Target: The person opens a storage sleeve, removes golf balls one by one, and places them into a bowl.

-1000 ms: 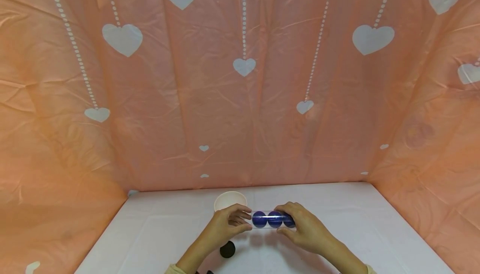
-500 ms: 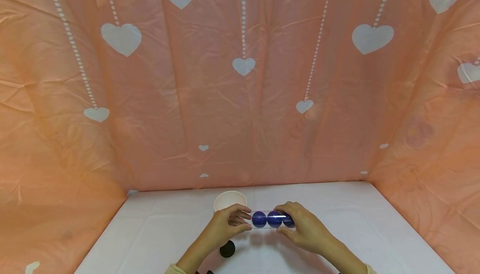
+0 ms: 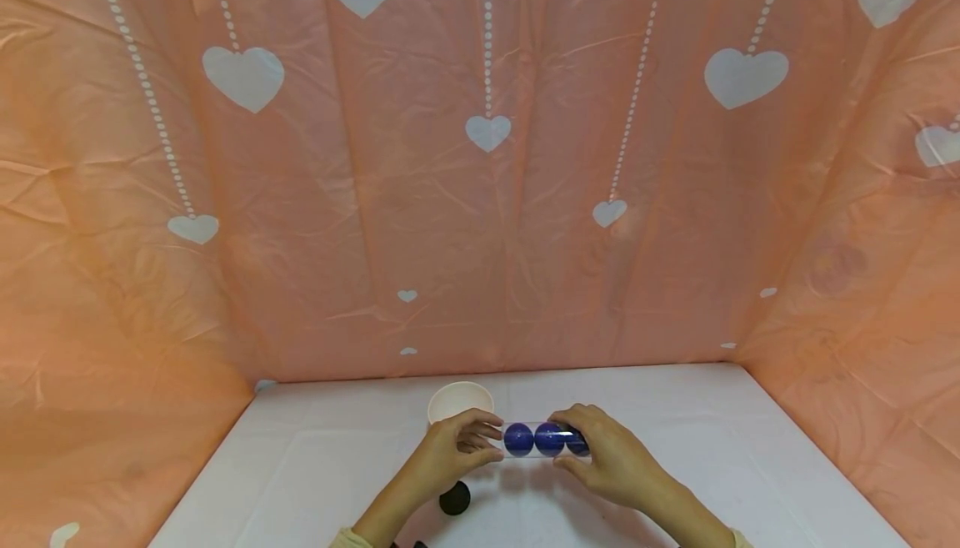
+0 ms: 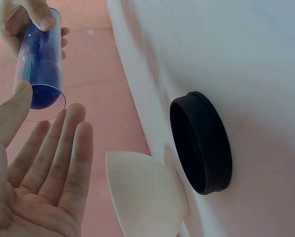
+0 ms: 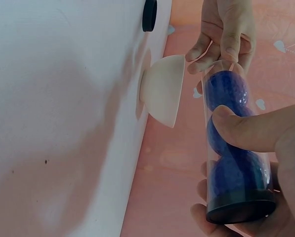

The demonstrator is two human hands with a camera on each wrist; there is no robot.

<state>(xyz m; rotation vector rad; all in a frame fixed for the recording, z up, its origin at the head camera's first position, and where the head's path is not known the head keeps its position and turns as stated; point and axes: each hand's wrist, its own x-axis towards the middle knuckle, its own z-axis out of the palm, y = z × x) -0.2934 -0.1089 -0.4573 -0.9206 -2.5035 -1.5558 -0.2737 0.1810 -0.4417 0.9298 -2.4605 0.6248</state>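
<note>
A clear tube (image 3: 497, 439) with a dark cap (image 5: 242, 206) at one end lies level over the white table, with blue balls (image 3: 549, 439) lined up inside. My right hand (image 3: 609, 458) grips its capped end, thumb across the side. At the uncapped end is my left hand (image 3: 456, 444), palm facing the mouth, fingers nearly straight; the thumb (image 4: 20, 98) and fingertips are right at the rim. A round black lid (image 4: 204, 143) rests hollow side up on the table below my left wrist. Behind that hand stands a cream bowl (image 3: 459, 398).
The white tabletop (image 3: 697, 431) spreads around the hands. An orange curtain printed with white hearts (image 3: 489, 133) encloses its back and sides. Small dark objects (image 3: 418, 544) peek in at the bottom edge of the head view.
</note>
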